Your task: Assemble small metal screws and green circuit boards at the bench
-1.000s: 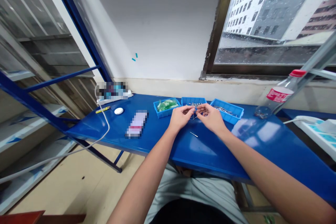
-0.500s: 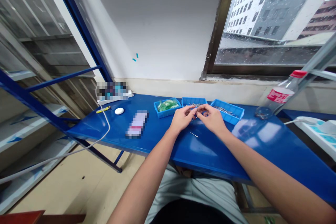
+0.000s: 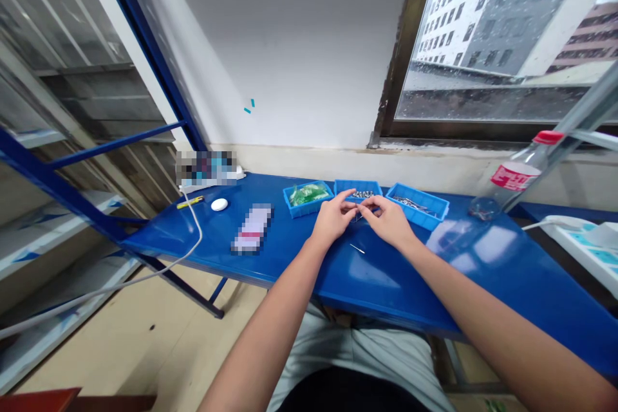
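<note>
Fingers: on the left hand [image 3: 333, 217] and the right hand [image 3: 385, 217], curled inward, with the tips brought close together at the near side of the middle blue bin [image 3: 357, 183]. Left index finger is held up and away from its thumb; right thumb and index finger are nearly joined. How firmly anything is gripped cannot be told.
Small part [image 3: 358, 215]: seemingly held between both sets of fingertips, just nearer than the middle blue bin; mostly hidden. Very little weight is to be expected; a light pinch at its edges is advised.
Metal pin [image 3: 357, 248]: laid on the blue surface [image 3: 299, 251], well nearer than the middle blue bin. It is judged light, stiff and slick; it is best taken mid-shaft, since rolling is possible.
Metal fittings [image 3: 364, 194]: heaped inside the middle blue bin; probably hard and best lifted singly.
Slim metal rods [image 3: 410, 202]: kept in the bin right of the middle blue bin; likely rigid, easily tangled.
Green plastic bag [image 3: 309, 193]: crumpled in the bin left of the middle blue bin; presumably soft, best gathered by a fold.
</note>
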### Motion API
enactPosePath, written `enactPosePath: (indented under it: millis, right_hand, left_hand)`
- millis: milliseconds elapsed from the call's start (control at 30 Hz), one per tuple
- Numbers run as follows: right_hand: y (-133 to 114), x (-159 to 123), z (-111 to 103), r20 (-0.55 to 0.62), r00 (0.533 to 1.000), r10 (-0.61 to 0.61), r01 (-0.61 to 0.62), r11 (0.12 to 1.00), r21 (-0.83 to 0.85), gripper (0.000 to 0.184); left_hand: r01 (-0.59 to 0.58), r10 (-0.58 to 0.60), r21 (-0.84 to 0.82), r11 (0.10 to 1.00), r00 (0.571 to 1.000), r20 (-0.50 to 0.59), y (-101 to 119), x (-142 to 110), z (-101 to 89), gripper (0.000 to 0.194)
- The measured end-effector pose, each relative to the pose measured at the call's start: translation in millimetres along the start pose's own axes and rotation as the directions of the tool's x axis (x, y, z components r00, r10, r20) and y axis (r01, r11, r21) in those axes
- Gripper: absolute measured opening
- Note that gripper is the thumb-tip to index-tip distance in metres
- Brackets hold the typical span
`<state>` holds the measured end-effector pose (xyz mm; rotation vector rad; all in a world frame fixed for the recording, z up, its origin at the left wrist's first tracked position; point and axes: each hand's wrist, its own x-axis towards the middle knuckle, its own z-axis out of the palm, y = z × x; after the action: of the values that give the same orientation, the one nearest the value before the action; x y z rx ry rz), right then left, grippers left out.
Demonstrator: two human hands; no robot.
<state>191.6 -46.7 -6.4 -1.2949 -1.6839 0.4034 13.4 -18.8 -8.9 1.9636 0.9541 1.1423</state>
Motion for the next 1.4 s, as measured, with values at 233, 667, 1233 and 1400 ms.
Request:
enactPosePath:
  millis: [233, 667, 1233, 1400]
  right_hand:
    - [1, 0, 1, 0.015, 1.000, 0.007, -0.007, 1.000, 0.001, 0.012]
    - [9, 4, -4, 0.120, 0.989, 0.089, -0.113, 0.970, 0.215, 0.024]
    - [2, -2, 3, 0.142, 0.988, 0.057, -0.083, 0.979, 0.186, 0.028]
    - [2, -2, 3, 0.143, 0.988, 0.059, -0.081, 0.985, 0.152, 0.026]
  left_hand:
    - [-0.098, 0.083, 0.174, 0.980, 0.992, 0.093, -4, -1, 0.4, 0.057]
    - [0.059, -0.094, -0.356, 0.933, 0.992, -0.083, -1, 8, -2.6, 0.062]
    - [0.078, -0.089, -0.322, 0.944, 0.996, -0.020, -2, 9, -3.8, 0.035]
    - [0.082, -0.125, -0.308, 0.948, 0.985, -0.121, -6, 10, -4.8, 0.032]
